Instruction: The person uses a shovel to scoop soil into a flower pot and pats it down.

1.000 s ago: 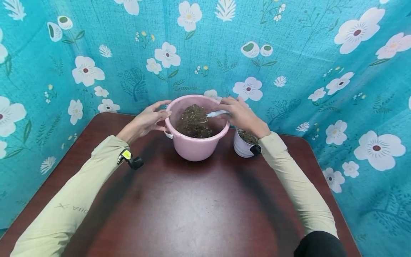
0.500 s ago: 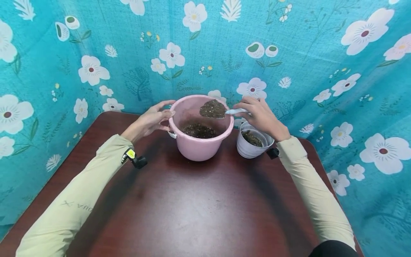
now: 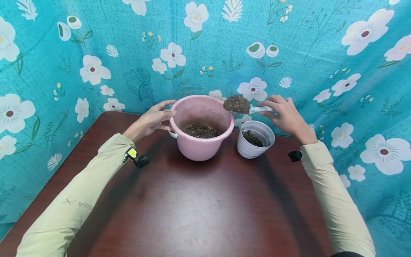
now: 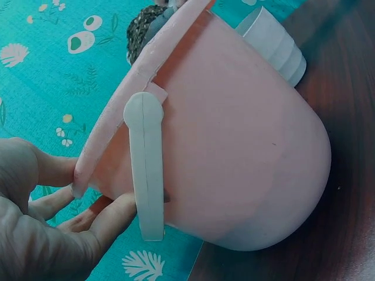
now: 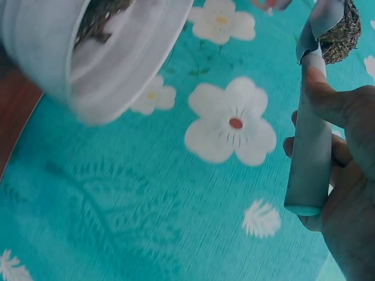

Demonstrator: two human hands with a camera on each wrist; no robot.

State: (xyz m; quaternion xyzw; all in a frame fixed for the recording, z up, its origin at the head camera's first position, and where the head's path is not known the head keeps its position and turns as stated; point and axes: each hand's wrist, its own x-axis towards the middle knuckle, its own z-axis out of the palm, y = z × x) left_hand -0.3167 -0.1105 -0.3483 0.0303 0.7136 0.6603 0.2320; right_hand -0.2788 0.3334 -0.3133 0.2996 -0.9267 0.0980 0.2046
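Observation:
A pink bucket with dark soil at its bottom stands on the table. My left hand grips its left rim, thumb and fingers on either side; the white bucket handle hangs beside those fingers in the left wrist view. In my right hand is a hand trowel, held by its pale grip, with a heap of soil on the blade. The loaded blade hangs above the gap between the bucket and a white plant pot. Some soil lies inside that pot.
The dark red-brown table stretches toward me in front of both containers. Behind it hangs a blue flowered curtain, close to the table's back edge and along the sides.
My right hand has lifted the soil-laden trowel out of the bucket and carried it right, past the rim. The white pot is uncovered to view. My left hand stays on the bucket rim.

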